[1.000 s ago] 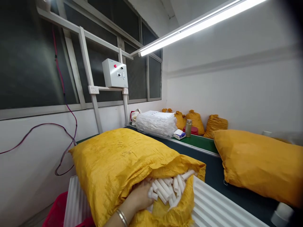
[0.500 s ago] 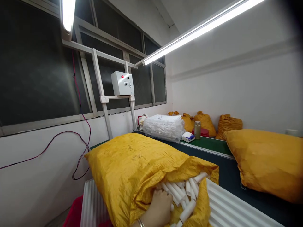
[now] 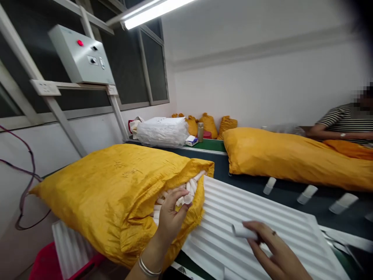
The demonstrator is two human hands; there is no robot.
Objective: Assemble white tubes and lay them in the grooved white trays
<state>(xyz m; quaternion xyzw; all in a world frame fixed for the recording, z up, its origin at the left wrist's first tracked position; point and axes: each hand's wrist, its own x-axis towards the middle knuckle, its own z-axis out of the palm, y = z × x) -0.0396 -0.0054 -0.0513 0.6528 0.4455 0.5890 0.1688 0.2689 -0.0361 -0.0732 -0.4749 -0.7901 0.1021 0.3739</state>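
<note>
At the mouth of a yellow woven sack [image 3: 116, 186], my left hand [image 3: 170, 216] pinches a white plastic tube [image 3: 187, 199], its round end facing me. More white tubes [image 3: 156, 212] fill the sack's opening behind that hand. Over the white corrugated sheet [image 3: 230, 202], my right hand [image 3: 271, 249] grips another white tube [image 3: 244, 231] between thumb and fingers, held roughly level. A ring is on one right finger and a bangle circles the left wrist.
Capped white tubes [image 3: 308, 194] stand on the dark belt [image 3: 215, 163]. An orange sack [image 3: 291, 155] lies beyond, with a person in a striped shirt [image 3: 346, 116] at the far right. A plastic-wrapped stack [image 3: 163, 132] and a bottle [image 3: 200, 132] sit at the back. Scissors-like handles [image 3: 335, 243] lie right.
The view has swung right. My left hand has come out of the sack's mouth with a tube. My right hand, a tube in it, and the striped-shirted person have come into view.
</note>
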